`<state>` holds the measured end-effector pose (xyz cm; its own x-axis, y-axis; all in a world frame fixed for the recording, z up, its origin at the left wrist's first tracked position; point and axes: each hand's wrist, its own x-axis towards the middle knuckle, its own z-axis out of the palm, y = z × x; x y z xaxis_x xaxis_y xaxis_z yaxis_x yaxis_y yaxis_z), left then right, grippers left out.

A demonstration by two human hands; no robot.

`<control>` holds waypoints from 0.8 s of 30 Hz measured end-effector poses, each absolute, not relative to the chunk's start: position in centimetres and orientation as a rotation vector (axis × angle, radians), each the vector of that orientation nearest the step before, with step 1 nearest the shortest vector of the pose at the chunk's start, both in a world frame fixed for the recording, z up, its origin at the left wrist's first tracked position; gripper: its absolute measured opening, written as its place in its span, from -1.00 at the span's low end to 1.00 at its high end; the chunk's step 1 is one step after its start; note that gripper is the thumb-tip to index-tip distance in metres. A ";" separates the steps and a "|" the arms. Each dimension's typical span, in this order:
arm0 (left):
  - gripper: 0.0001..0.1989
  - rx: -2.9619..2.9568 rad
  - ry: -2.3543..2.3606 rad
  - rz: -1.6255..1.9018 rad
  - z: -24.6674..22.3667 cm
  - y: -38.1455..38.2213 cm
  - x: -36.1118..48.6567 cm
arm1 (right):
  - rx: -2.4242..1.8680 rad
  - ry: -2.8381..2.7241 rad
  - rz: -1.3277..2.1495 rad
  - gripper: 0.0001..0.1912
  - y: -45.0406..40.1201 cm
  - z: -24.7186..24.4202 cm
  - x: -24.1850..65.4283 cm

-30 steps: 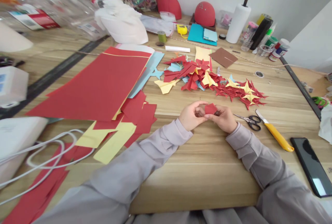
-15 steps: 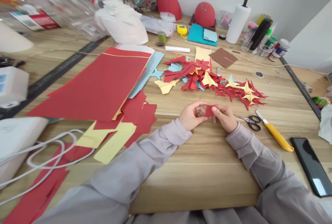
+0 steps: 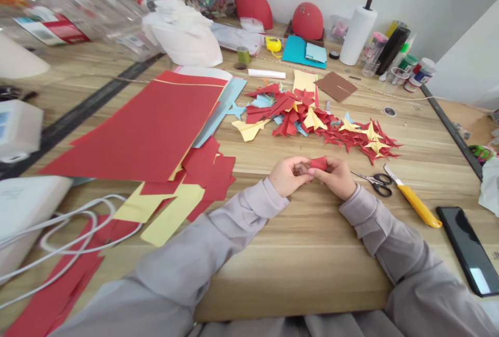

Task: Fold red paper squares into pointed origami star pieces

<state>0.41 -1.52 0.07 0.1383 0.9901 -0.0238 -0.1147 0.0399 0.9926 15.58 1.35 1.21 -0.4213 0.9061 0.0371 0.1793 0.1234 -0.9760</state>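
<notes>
A small piece of red paper point(image 3: 318, 163) is held between my two hands above the table. My left hand point(image 3: 289, 175) pinches its near left edge, thumb and fingertips pressed together. Along the lower side, my right hand point(image 3: 337, 175) grips the paper with its thumb across the front; part of the paper is hidden behind the fingers. Just beyond the hands lies a heap of folded red, yellow and blue paper pieces point(image 3: 290, 118), with red and yellow folded paper stars point(image 3: 374, 137) at its right end.
Scissors point(image 3: 380, 183), a yellow utility knife point(image 3: 419, 206) and a phone point(image 3: 470, 251) lie to the right. Large red sheets point(image 3: 148, 129), cut yellow strips point(image 3: 173, 215) and a white cable point(image 3: 93, 233) are on the left. Bottles and jars point(image 3: 407, 66) stand at the back right.
The red paper has tilted and shifted slightly up and right between the fingers. My right thumb has slid down and left, towards the left thumb.
</notes>
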 end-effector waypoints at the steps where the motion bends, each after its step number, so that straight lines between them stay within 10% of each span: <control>1: -0.63 1.182 1.039 1.128 0.1 -1.6 0.4 | -1.072 -1.744 1.312 -0.61 1.3 1.2 15.5; 24: -0.44 1.398 1.016 1.035 0.1 -1.8 0.4 | -0.966 -1.809 1.398 -0.57 1.4 1.4 15.8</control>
<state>0.44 -1.82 0.14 0.2591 0.9643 0.0541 0.0359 -0.0656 0.9972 15.85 1.41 1.37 -0.5187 0.8532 0.0543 0.1628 0.1609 -0.9734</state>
